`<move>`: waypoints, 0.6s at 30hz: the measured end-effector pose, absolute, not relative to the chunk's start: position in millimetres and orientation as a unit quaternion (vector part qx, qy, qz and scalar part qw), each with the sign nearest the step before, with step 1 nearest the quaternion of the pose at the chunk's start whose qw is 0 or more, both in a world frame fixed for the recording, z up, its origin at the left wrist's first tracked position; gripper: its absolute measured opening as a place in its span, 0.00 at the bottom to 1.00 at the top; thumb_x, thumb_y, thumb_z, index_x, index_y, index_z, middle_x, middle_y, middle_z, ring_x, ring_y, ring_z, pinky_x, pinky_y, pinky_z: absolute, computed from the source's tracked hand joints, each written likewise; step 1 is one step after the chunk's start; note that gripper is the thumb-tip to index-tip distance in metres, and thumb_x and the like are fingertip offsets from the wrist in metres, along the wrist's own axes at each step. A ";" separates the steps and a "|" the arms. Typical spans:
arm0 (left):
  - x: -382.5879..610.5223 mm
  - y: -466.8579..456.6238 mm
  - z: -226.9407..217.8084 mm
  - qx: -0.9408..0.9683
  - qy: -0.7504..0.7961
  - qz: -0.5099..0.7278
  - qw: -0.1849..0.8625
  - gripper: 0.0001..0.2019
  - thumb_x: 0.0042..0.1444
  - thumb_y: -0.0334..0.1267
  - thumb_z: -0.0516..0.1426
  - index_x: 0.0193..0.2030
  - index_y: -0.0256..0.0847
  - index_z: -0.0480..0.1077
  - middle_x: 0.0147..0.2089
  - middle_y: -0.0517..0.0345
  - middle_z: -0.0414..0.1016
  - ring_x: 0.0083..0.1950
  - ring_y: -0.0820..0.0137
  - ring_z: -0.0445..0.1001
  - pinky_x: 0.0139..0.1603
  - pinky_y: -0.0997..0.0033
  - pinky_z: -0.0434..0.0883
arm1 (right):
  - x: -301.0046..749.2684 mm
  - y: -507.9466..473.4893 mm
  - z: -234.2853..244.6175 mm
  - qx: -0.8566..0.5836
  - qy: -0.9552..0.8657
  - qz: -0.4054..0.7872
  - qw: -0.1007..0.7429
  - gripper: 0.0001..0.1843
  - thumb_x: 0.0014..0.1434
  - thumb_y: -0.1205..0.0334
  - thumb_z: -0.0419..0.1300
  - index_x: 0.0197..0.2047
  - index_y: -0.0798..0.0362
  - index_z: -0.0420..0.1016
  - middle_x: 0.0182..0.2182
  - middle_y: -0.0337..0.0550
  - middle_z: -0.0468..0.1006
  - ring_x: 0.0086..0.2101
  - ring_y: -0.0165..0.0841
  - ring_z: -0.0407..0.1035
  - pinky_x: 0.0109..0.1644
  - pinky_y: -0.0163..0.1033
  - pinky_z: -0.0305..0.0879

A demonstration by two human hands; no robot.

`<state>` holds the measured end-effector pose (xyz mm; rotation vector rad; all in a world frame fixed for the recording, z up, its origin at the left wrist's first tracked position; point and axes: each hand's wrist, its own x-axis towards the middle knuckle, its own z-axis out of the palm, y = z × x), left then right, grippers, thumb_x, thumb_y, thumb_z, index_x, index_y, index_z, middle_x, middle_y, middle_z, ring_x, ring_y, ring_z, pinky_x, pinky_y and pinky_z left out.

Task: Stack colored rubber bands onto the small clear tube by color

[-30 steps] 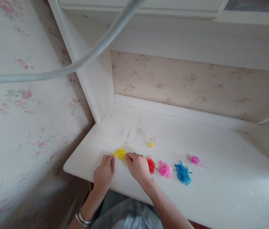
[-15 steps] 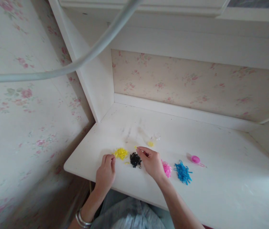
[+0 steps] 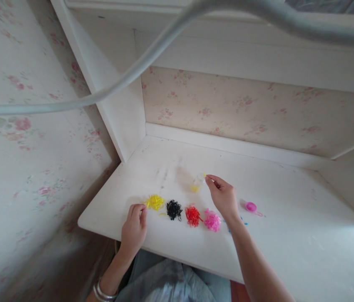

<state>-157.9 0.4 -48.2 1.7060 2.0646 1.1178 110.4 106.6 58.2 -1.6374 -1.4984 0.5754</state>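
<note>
My right hand [image 3: 223, 197] pinches a tiny yellow rubber band [image 3: 205, 175] at the mouth of a small clear jar [image 3: 197, 183] that lies tipped on the white desk [image 3: 290, 218]. My left hand [image 3: 135, 226] rests curled on the desk beside the yellow pile [image 3: 154, 202] of small bands. In a row to the right lie a black pile [image 3: 174, 209], a red pile [image 3: 192, 215] and a pink pile [image 3: 212, 220]. The blue pile is almost hidden behind my right wrist.
A pink lid [image 3: 251, 206] lies right of my right hand. The desk sits in a white alcove with floral wallpaper [image 3: 242, 109] behind and a side panel [image 3: 114, 105] at left. A grey cable [image 3: 126, 79] crosses overhead, close to the camera.
My right hand has lifted from the yellow pile and travelled right and back to the clear jar, carrying a yellow band. The black and red piles are uncovered. My left hand has stayed put.
</note>
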 end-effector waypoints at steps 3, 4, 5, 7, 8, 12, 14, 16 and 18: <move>-156.7 0.1 -44.3 0.581 0.696 0.399 0.140 0.11 0.63 0.43 0.46 0.41 0.41 0.65 0.42 0.53 0.68 0.43 0.67 0.71 0.44 0.65 0.70 | 108.8 106.2 56.8 -0.646 -0.607 0.215 0.409 0.26 0.57 0.42 0.53 0.43 0.53 0.80 0.17 0.36 0.67 0.20 0.27 0.57 0.26 0.32 0.53; -156.0 0.2 -43.0 0.580 0.691 0.405 0.148 0.11 0.63 0.43 0.46 0.41 0.41 0.66 0.42 0.53 0.69 0.43 0.66 0.71 0.44 0.65 0.70 | 108.6 105.7 56.4 -0.645 -0.609 0.212 0.409 0.26 0.57 0.43 0.53 0.43 0.53 0.80 0.17 0.36 0.67 0.20 0.27 0.58 0.26 0.32 0.54; -155.1 0.6 -41.5 0.580 0.687 0.410 0.155 0.11 0.63 0.43 0.47 0.41 0.41 0.66 0.42 0.53 0.69 0.43 0.66 0.71 0.43 0.65 0.70 | 108.5 105.1 56.0 -0.645 -0.609 0.211 0.410 0.25 0.57 0.43 0.53 0.43 0.53 0.80 0.18 0.36 0.68 0.20 0.27 0.58 0.27 0.32 0.55; -152.6 1.8 -38.5 0.579 0.677 0.420 0.170 0.11 0.62 0.44 0.47 0.40 0.40 0.66 0.42 0.53 0.69 0.43 0.67 0.71 0.43 0.66 0.70 | 108.9 104.3 55.4 -0.645 -0.611 0.210 0.409 0.24 0.57 0.44 0.53 0.42 0.52 0.80 0.18 0.36 0.69 0.20 0.27 0.59 0.28 0.32 0.55; -150.9 2.6 -36.9 0.579 0.673 0.424 0.177 0.11 0.62 0.44 0.47 0.40 0.40 0.66 0.41 0.53 0.69 0.43 0.67 0.71 0.42 0.66 0.69 | 109.4 104.3 55.4 -0.644 -0.612 0.209 0.408 0.23 0.57 0.45 0.53 0.42 0.52 0.81 0.19 0.36 0.70 0.20 0.27 0.59 0.28 0.32 0.56; -141.0 6.3 -29.5 0.574 0.663 0.429 0.214 0.12 0.62 0.45 0.48 0.40 0.40 0.66 0.41 0.53 0.69 0.40 0.67 0.71 0.41 0.66 0.69 | 112.8 106.4 58.4 -0.640 -0.618 0.203 0.408 0.22 0.58 0.46 0.53 0.40 0.52 0.81 0.18 0.36 0.70 0.20 0.27 0.60 0.28 0.32 0.56; -135.4 8.0 -24.2 0.564 0.662 0.431 0.241 0.12 0.62 0.46 0.48 0.40 0.40 0.65 0.40 0.54 0.70 0.36 0.69 0.71 0.37 0.68 0.69 | 113.9 104.8 61.2 -0.637 -0.619 0.199 0.414 0.22 0.58 0.46 0.52 0.40 0.52 0.80 0.18 0.36 0.69 0.20 0.27 0.61 0.28 0.31 0.56; -131.2 10.3 -16.4 0.553 0.657 0.434 0.271 0.13 0.61 0.47 0.48 0.41 0.40 0.65 0.39 0.54 0.71 0.32 0.70 0.71 0.31 0.70 0.68 | 111.0 97.2 62.0 -0.632 -0.625 0.196 0.414 0.21 0.60 0.47 0.52 0.41 0.52 0.80 0.18 0.36 0.70 0.21 0.27 0.62 0.28 0.31 0.57; -129.9 13.9 -5.3 0.543 0.653 0.441 0.292 0.14 0.60 0.48 0.49 0.40 0.40 0.66 0.36 0.55 0.71 0.29 0.71 0.70 0.27 0.72 0.66 | 101.5 81.8 58.2 -0.620 -0.649 0.207 0.390 0.20 0.61 0.49 0.50 0.41 0.51 0.79 0.21 0.37 0.74 0.22 0.27 0.65 0.29 0.30 0.58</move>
